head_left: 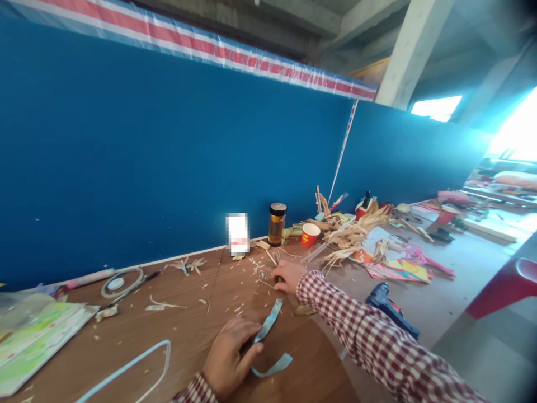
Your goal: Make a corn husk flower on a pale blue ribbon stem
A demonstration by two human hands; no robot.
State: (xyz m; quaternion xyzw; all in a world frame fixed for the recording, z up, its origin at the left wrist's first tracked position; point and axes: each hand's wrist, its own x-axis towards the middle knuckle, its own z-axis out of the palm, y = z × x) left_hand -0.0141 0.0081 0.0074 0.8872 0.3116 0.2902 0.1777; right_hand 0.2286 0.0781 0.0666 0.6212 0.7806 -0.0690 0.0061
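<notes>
My left hand [231, 351] rests low over the brown table, its thumb and fingers closed round the middle of a light blue strip [269, 321]. Both ends of the strip stick out to the right, one upward and one curling below the thumb. Farther forward, my right hand [289, 276] is closed on a small dark-handled tool [279, 279] at the tabletop. A thin tip shows beyond the fingers; its exact kind is unclear. Pale scraps lie scattered just left of that hand. Behind it stand a brown jar [277, 225] with a black lid and a red paper cup [310, 235].
Dried husks [356, 232] are heaped at the right. A blue glue gun [392, 310] lies beside my right forearm, near coloured paper [398, 271]. At left are a green-and-white packet [42, 341] and a pale blue loop [126, 366]. A blue partition [168, 151] borders the table's back.
</notes>
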